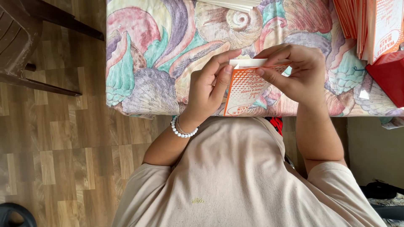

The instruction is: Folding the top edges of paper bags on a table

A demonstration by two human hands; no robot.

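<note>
We hold the orange and white carton (248, 90) above the near edge of the table (147, 54); left hand (208, 90) grips its side, right hand (294, 71) pinches the top flap. Better we fold along the crease slowly

**Colours and patterns, head view**

Carton (248, 90): orange with a white dot-grid pattern, white inner flap. Tabletop (155, 54) cloth: seashell print in pink, lilac, teal and cream. Stack (370, 25) at far right: orange and white, same dotted pattern. Box (389, 77) beside it: red. Bracelet (182, 131): white beads. Shirt (235, 176): beige. Floor (63, 138): brown wood-plank pattern. Chair (21, 38): dark brown.
</note>
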